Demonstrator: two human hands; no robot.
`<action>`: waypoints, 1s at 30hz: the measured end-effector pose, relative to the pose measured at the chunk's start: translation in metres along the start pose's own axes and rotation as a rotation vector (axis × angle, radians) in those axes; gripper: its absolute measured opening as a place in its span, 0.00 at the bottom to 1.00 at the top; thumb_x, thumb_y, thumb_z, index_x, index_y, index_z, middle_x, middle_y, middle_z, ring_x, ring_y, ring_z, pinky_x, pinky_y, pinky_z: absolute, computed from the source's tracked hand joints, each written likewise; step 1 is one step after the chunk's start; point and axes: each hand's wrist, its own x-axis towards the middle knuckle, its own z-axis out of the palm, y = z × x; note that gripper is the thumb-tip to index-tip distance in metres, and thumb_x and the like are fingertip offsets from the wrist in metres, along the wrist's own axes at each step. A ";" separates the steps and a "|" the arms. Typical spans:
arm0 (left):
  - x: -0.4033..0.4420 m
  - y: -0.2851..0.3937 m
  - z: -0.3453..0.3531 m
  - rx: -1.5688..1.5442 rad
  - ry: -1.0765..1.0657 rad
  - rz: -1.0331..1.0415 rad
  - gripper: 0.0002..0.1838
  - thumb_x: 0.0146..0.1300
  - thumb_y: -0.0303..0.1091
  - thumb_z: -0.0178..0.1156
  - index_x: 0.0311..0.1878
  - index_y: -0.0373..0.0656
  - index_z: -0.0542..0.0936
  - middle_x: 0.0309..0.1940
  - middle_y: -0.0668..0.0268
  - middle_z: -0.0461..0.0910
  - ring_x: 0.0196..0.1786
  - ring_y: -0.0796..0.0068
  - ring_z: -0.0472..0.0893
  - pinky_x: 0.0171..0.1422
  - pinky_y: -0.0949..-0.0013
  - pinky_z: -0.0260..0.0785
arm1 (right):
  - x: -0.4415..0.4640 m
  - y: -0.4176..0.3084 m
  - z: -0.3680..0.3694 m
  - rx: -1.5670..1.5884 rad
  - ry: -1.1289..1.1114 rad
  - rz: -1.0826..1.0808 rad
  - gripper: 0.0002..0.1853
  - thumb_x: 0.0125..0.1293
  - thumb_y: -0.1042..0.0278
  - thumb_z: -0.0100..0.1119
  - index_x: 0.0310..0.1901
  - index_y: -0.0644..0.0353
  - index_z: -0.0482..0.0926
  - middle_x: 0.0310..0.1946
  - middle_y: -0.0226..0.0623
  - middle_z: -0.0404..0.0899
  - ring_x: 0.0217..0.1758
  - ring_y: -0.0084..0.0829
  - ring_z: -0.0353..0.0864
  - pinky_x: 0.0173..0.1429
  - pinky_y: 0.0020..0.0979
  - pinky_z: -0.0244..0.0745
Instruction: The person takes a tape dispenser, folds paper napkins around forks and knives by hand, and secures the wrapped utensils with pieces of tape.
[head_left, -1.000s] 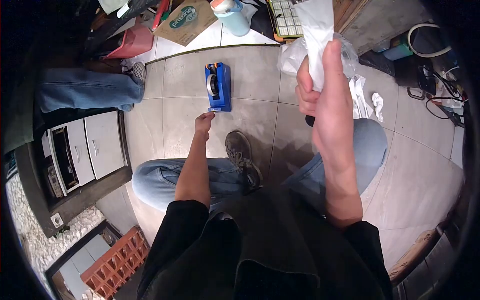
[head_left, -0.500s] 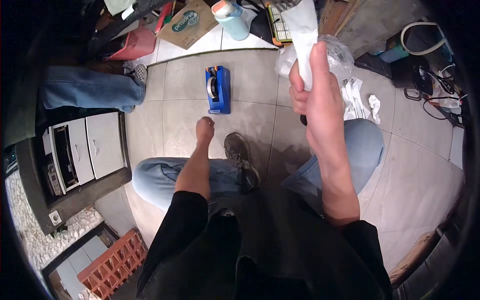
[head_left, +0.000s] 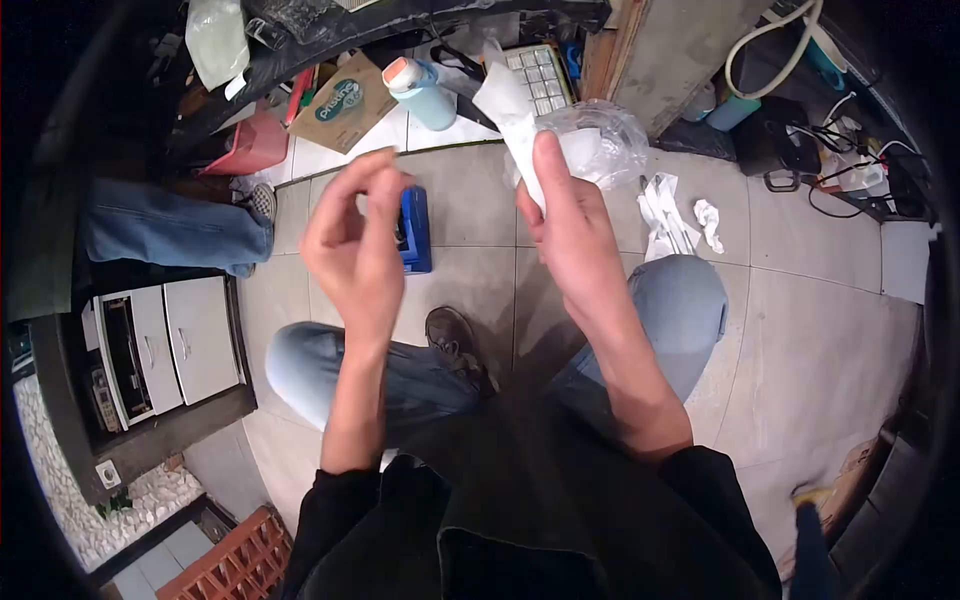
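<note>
My right hand (head_left: 575, 225) is closed around a paper-wrapped fork (head_left: 522, 130), thumb stretched along the white wrapping. The fork's tines do not show clearly now. To its left, my left hand (head_left: 355, 235) is raised, with thumb and index fingertips close together and the other fingers curled. Whatever it may pinch is too small to make out. Behind that hand, a blue tape dispenser (head_left: 417, 235) stands on the floor, partly covered by the fingers. By my right knee lie white paper pieces with metal utensils (head_left: 665, 215) and a crumpled paper (head_left: 708, 222).
A clear plastic bag (head_left: 605, 145) lies beyond my right hand. At the far side are a light-blue bottle (head_left: 425, 100), a cardboard box (head_left: 343, 105) and a red bin (head_left: 255, 143). Another person's leg (head_left: 170, 225) is at left, near a white cabinet (head_left: 205, 335). A foot (head_left: 812, 495) shows at lower right.
My left hand has come up from beside the tape dispenser's front end and now covers part of it. My right hand has moved left and lower with the wrapped fork. A foot has appeared at lower right.
</note>
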 end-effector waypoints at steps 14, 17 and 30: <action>0.006 0.019 0.053 -0.115 -0.247 0.098 0.48 0.59 0.18 0.65 0.77 0.33 0.46 0.32 0.64 0.84 0.39 0.82 0.81 0.60 0.76 0.67 | -0.003 0.021 -0.007 -0.166 0.071 -0.190 0.31 0.73 0.40 0.47 0.38 0.65 0.84 0.12 0.34 0.61 0.21 0.20 0.62 0.27 0.33 0.61; 0.010 0.015 0.049 -0.113 -0.252 0.093 0.48 0.59 0.19 0.65 0.77 0.33 0.46 0.32 0.64 0.84 0.39 0.82 0.81 0.60 0.76 0.67 | -0.003 0.017 -0.006 -0.210 0.065 -0.179 0.31 0.73 0.40 0.48 0.38 0.66 0.84 0.12 0.34 0.62 0.21 0.21 0.62 0.28 0.34 0.62; 0.012 -0.002 0.046 -0.186 -0.214 -0.083 0.46 0.58 0.20 0.66 0.76 0.30 0.50 0.34 0.64 0.84 0.35 0.83 0.81 0.47 0.79 0.71 | -0.002 0.025 0.002 -0.422 0.137 -0.329 0.27 0.72 0.44 0.50 0.33 0.64 0.83 0.14 0.50 0.72 0.21 0.46 0.78 0.30 0.43 0.70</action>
